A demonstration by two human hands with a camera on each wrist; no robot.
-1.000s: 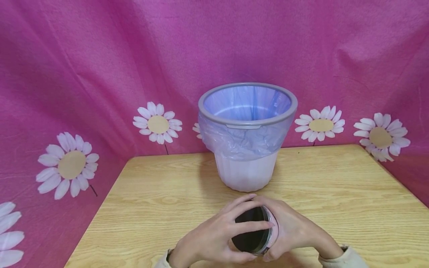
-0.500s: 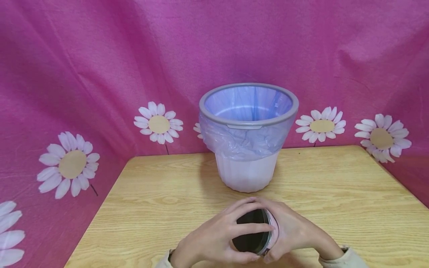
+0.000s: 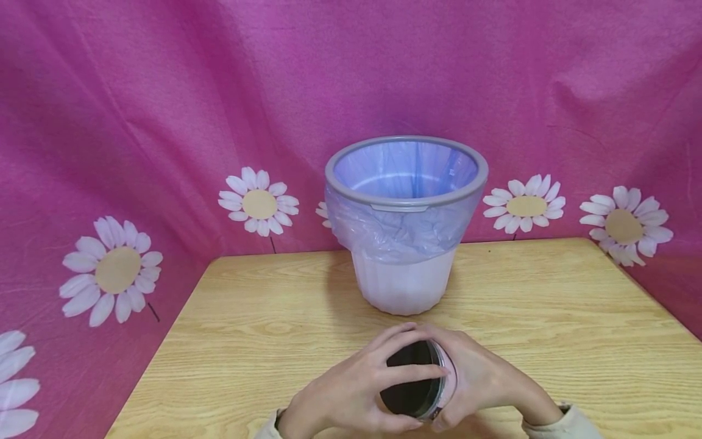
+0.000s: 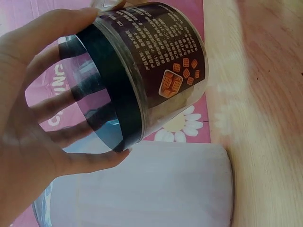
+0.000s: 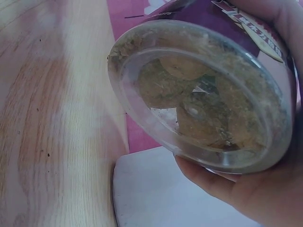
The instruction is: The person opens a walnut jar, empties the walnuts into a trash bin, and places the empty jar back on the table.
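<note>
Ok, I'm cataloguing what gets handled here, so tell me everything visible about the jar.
The jar is round and clear, plastic-looking, with a dark lid on. Its dark label carries pale print and waffle-like snack pictures; brownish contents show through the base. It is held tilted, off the table, in front of the bin; the left hand grips the lid, the right hand the body.

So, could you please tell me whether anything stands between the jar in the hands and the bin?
Nothing visible does, apart from the gripping left hand and right hand themselves; beyond them, only tabletop shows between the jar and the bin.
</note>
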